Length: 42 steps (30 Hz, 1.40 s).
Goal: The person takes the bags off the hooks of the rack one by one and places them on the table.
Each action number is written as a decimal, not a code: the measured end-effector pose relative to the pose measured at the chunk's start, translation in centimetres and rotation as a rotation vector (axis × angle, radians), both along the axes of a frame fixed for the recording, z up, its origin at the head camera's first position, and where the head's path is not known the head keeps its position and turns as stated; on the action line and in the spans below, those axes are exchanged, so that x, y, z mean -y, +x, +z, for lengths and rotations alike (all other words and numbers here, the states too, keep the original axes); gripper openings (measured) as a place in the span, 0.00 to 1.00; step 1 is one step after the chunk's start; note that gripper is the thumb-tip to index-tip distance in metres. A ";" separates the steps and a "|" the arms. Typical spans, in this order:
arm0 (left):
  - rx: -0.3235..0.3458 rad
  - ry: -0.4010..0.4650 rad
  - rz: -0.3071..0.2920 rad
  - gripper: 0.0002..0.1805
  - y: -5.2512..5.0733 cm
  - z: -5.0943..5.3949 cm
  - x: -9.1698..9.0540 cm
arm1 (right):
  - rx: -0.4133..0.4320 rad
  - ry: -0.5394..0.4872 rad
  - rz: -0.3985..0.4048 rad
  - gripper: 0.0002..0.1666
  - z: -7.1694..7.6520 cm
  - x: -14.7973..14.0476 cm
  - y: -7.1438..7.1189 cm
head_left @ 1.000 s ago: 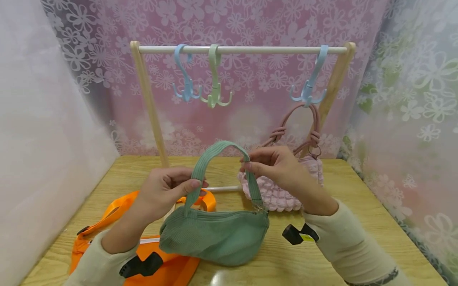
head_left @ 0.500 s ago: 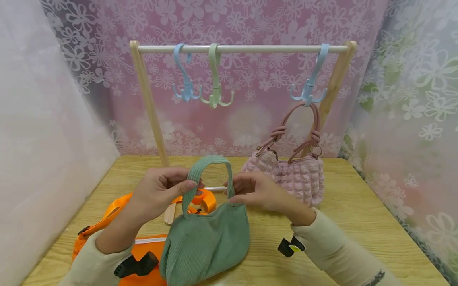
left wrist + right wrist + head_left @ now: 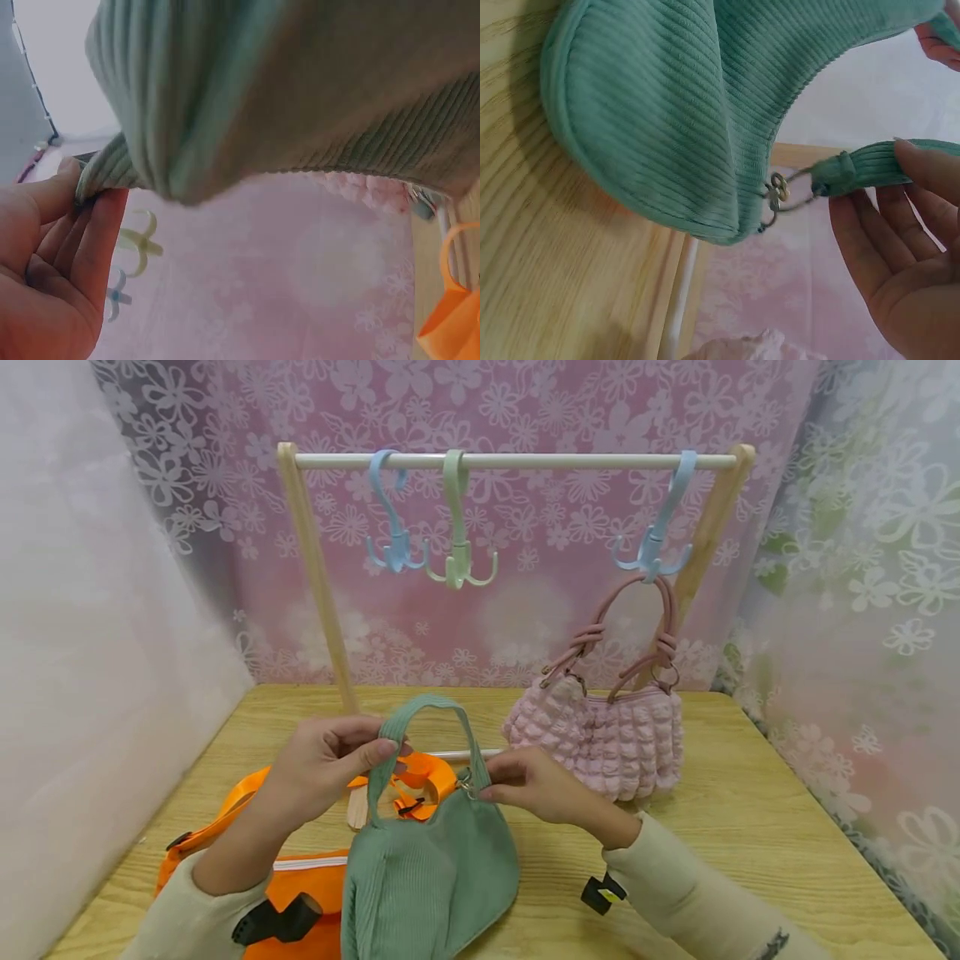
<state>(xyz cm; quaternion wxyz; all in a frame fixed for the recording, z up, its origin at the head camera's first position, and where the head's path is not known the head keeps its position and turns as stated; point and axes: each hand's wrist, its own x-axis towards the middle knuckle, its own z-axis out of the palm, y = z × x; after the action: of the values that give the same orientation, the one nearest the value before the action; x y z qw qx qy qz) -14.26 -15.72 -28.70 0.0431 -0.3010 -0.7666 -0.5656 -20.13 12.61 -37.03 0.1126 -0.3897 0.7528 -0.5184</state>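
A green corduroy handbag point(image 3: 427, 881) hangs by its strap between both hands, over the orange bag point(image 3: 311, 885). With thumb and fingers my left hand point(image 3: 322, 768) pinches the strap's left side; the left wrist view shows the strap point(image 3: 112, 169) folded there. My right hand point(image 3: 536, 785) pinches the strap's right end, just beside a metal ring and clasp point(image 3: 778, 193) that join it to the bag. In the right wrist view the bag's lower edge is close to the wooden table, though I cannot tell whether it touches.
Behind stands a rack with a white bar point(image 3: 562, 462). From it hang a blue hook point(image 3: 393, 556), a green hook point(image 3: 457, 564) and another blue hook point(image 3: 652, 556), which bears a pink puffy handbag point(image 3: 626, 739). An orange strap point(image 3: 423, 772) lies behind the green bag.
The green handbag has come lower and turned, its right side swinging inward. My right hand has slid down the strap toward the ring, moving left. The left hand has shifted slightly left.
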 end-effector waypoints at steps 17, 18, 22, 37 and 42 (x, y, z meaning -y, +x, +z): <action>0.274 -0.115 0.190 0.20 -5.6 -4.0 2.0 | 0.083 0.103 -0.347 0.17 0.3 -2.8 -0.6; 0.291 -0.113 0.190 0.20 -6.1 -4.3 2.0 | 0.099 0.111 -0.379 0.18 0.3 -2.7 -0.7; 0.328 -0.121 0.195 0.21 -7.7 -5.5 2.2 | 0.140 0.118 -0.485 0.19 0.4 -2.0 -1.5; 0.277 -0.354 0.230 0.16 -11.0 -8.7 1.9 | -0.136 0.231 -0.642 0.13 -1.6 2.5 -3.4; 0.308 -0.411 0.225 0.17 -11.7 -9.4 1.6 | -0.212 0.330 -0.654 0.15 -2.4 3.8 -4.0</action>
<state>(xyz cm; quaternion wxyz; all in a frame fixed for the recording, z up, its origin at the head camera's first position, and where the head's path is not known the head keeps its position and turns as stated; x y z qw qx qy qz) -25.91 -17.34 -38.14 -0.0731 -0.1270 -0.8912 -0.4292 -24.15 8.81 -39.42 -0.0760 -0.1567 0.9183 -0.3555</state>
